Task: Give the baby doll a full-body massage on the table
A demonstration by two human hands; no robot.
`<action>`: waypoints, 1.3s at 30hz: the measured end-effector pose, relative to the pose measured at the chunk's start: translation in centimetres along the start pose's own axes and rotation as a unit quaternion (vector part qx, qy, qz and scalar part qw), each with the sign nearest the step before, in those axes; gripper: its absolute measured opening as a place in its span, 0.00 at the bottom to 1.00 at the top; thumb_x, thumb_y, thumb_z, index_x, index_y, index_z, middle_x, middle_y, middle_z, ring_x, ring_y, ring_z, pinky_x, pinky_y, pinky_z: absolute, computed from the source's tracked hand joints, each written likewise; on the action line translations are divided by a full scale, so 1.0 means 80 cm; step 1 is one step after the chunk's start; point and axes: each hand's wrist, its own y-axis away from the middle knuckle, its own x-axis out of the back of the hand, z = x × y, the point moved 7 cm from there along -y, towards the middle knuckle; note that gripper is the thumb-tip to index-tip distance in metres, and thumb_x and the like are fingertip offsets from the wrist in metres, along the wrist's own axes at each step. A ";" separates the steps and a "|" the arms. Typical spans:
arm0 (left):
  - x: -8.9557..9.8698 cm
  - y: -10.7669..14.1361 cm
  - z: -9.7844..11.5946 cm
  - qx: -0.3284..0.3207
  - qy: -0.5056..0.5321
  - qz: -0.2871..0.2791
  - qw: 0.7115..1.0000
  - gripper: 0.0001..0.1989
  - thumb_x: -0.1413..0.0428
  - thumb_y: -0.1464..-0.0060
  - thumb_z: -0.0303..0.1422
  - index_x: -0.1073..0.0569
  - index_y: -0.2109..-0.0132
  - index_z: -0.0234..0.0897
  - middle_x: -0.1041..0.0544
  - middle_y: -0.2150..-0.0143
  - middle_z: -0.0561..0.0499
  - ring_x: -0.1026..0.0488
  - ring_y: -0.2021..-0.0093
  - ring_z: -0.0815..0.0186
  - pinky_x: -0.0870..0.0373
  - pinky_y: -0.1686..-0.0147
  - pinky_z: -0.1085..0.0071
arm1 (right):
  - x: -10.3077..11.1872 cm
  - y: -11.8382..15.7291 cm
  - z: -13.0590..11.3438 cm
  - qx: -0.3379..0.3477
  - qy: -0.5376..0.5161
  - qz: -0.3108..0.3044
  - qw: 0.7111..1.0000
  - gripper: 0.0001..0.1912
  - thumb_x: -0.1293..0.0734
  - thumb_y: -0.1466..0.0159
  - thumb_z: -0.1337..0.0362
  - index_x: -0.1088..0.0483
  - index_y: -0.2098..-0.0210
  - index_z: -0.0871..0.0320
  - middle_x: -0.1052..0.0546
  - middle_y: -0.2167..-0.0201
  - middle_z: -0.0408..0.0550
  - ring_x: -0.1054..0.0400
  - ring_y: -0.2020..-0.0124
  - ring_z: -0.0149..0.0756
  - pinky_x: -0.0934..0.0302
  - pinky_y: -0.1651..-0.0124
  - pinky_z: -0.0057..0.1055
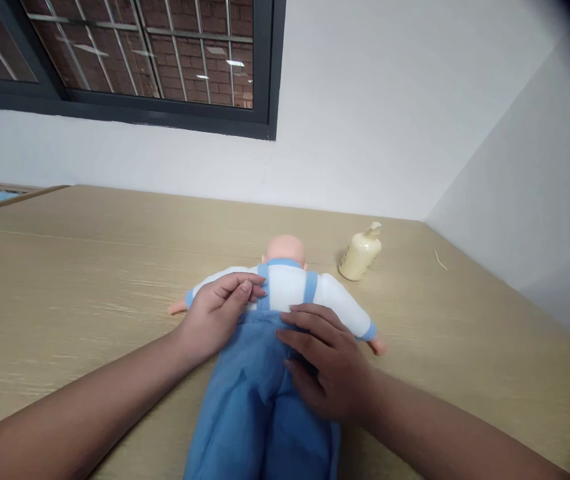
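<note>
Nearest the camera, the doll's blue trousers (265, 380) extend from its white top (289, 287); the doll (285, 250) lies back-up on the bench (89, 267), arms spread. Your left hand (219, 310) rests at the doll's left strap, thumb near the fingertips; whether its grip pinches cloth, you cannot tell. Your right hand (327, 357), its grip released, spreads over the doll's waist. Beyond the doll's right shoulder stands a pump bottle (361, 253).
</note>
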 end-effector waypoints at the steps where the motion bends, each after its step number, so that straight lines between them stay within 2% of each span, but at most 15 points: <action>1: 0.000 0.000 0.001 -0.004 0.000 -0.003 1.000 0.14 0.46 0.35 0.42 0.20 0.55 0.38 0.18 0.64 0.47 0.21 0.63 0.62 0.23 0.61 0.65 | 0.000 0.000 0.001 -0.001 -0.001 -0.001 1.000 0.22 0.33 0.37 0.67 0.31 0.43 0.54 0.27 0.43 0.52 0.37 0.38 0.48 0.38 0.37 0.50; 6: -0.008 0.002 0.006 0.000 -0.033 -0.064 0.997 0.16 0.49 0.34 0.40 0.23 0.65 0.38 0.24 0.73 0.52 0.26 0.70 0.66 0.27 0.68 0.70 | -0.001 -0.001 0.003 -0.003 -0.009 -0.004 1.000 0.21 0.33 0.38 0.67 0.30 0.44 0.55 0.26 0.44 0.52 0.35 0.40 0.47 0.37 0.37 0.48; 14: -0.015 0.006 0.022 -0.032 -0.102 -0.108 0.988 0.18 0.50 0.34 0.36 0.27 0.72 0.37 0.29 0.77 0.55 0.32 0.74 0.69 0.35 0.73 0.74 | 0.002 -0.006 0.005 -0.003 -0.037 0.011 0.999 0.22 0.33 0.38 0.70 0.31 0.44 0.54 0.24 0.47 0.50 0.31 0.45 0.42 0.35 0.40 0.45; 18: -0.028 0.018 0.042 -0.132 -0.160 -0.153 0.966 0.18 0.48 0.34 0.34 0.27 0.73 0.36 0.31 0.78 0.55 0.34 0.76 0.71 0.39 0.76 0.74 | 0.009 -0.008 0.002 -0.014 -0.073 0.034 0.997 0.21 0.32 0.36 0.70 0.32 0.44 0.52 0.22 0.52 0.48 0.29 0.50 0.40 0.32 0.45 0.41; 20: -0.034 0.025 0.053 -0.193 -0.181 -0.166 0.950 0.15 0.47 0.35 0.32 0.26 0.72 0.36 0.30 0.77 0.55 0.33 0.76 0.71 0.39 0.75 0.74 | 0.012 -0.008 0.002 -0.046 -0.100 0.044 0.993 0.20 0.32 0.36 0.69 0.32 0.45 0.51 0.22 0.56 0.47 0.28 0.54 0.38 0.31 0.49 0.39; 24: -0.042 0.035 0.065 -0.270 -0.220 -0.160 0.924 0.11 0.44 0.38 0.30 0.26 0.70 0.37 0.30 0.78 0.55 0.33 0.75 0.70 0.40 0.75 0.74 | 0.011 -0.004 0.008 -0.153 -0.134 0.040 0.978 0.23 0.30 0.37 0.68 0.34 0.45 0.49 0.23 0.59 0.44 0.28 0.59 0.35 0.32 0.54 0.35; 26: -0.044 0.038 0.068 -0.298 -0.230 -0.153 0.914 0.09 0.43 0.38 0.30 0.25 0.68 0.37 0.29 0.77 0.55 0.32 0.75 0.69 0.40 0.75 0.73 | 0.008 -0.003 0.009 -0.181 -0.144 0.027 0.973 0.24 0.29 0.38 0.69 0.34 0.44 0.48 0.24 0.60 0.42 0.29 0.60 0.33 0.33 0.56 0.33; 35: -0.043 0.052 0.077 -0.393 -0.296 -0.113 0.863 0.05 0.41 0.39 0.29 0.25 0.65 0.38 0.28 0.75 0.55 0.32 0.75 0.67 0.39 0.71 0.69 | 0.000 -0.004 0.008 -0.186 -0.157 -0.004 0.970 0.24 0.31 0.38 0.72 0.33 0.45 0.48 0.25 0.64 0.38 0.30 0.61 0.32 0.36 0.53 0.33; 39: -0.044 0.056 0.079 -0.411 -0.311 -0.108 0.850 0.04 0.41 0.39 0.29 0.26 0.65 0.37 0.28 0.75 0.54 0.33 0.74 0.67 0.39 0.70 0.68 | -0.001 -0.006 0.007 -0.182 -0.139 -0.017 0.973 0.25 0.31 0.38 0.72 0.34 0.44 0.49 0.24 0.63 0.39 0.31 0.60 0.32 0.37 0.52 0.34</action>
